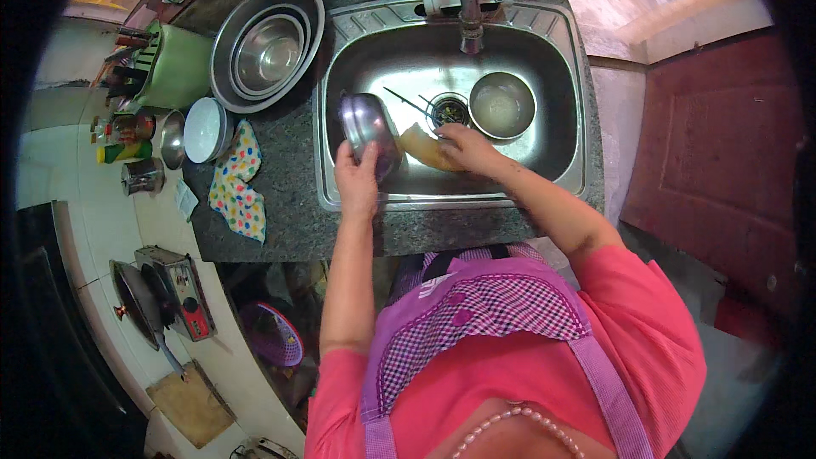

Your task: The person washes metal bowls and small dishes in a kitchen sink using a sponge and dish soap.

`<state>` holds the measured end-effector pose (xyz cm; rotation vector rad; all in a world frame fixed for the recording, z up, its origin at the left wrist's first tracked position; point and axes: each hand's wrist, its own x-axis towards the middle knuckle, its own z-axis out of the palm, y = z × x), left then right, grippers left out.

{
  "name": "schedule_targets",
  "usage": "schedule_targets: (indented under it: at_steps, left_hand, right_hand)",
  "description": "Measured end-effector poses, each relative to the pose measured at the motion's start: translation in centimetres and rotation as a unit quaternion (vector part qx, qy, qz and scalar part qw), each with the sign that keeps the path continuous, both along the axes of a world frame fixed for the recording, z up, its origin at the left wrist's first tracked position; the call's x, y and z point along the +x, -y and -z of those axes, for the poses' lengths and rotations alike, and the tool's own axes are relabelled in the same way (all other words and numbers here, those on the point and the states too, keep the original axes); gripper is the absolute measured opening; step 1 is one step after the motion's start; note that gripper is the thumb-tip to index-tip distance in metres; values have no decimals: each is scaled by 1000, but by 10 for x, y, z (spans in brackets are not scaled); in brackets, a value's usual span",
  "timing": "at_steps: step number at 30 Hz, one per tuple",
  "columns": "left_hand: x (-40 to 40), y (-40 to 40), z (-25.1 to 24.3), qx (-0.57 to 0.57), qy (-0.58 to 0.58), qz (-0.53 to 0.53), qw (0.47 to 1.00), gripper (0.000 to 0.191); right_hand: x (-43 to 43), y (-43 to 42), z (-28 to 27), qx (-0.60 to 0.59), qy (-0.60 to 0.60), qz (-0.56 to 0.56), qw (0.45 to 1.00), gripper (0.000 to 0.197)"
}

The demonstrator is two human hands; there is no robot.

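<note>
My left hand [357, 182] grips the rim of a shiny stainless steel bowl [371, 121], which is tipped on its side over the left part of the steel sink [414, 197]. A yellowish-tan scrubber, perhaps a loofah [424, 145], is in my right hand [470, 148], just right of the bowl. Another metal bowl [502, 105] sits upright in the basin with cloudy liquid in it. Thin dark sticks [405, 99], possibly chopsticks, lie beside the drain [450, 111], which has greenish scraps in it. My right fingers partly hide the scrubber.
The faucet [470, 32] hangs over the sink's back edge. On the counter to the left are nested steel basins [271, 54], white bowls [205, 131], a polka-dot cloth [237, 188] and a green knife block [178, 67]. Farther left stands a stove [182, 293] with a pan.
</note>
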<state>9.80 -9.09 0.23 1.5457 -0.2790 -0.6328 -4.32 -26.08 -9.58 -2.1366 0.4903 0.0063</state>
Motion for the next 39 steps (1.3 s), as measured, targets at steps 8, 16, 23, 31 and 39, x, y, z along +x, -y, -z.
schedule_targets:
  at_steps: [8,16,23,31,39]
  left_hand:
    - [7,20,42,202,386,206,876,20]
    - [3,37,60,324,431,344,769,15]
    - [0,30,87,430,365,430,705,34]
    - [-46,70,66,191,387,292,854,47]
    - [-84,109,94,94,-236,152,955,70]
  right_hand:
    - [28,-24,28,-105,-107,-49,988,78]
    - [-23,4,-105,-138,-278,-180,933,84]
    - [-63,72,-99,-249,-246,5,937,69]
    - [-33,64,-5,-465,-328,-59,820,55]
    - [-50,69,-28,-400,-177,-149,887,44]
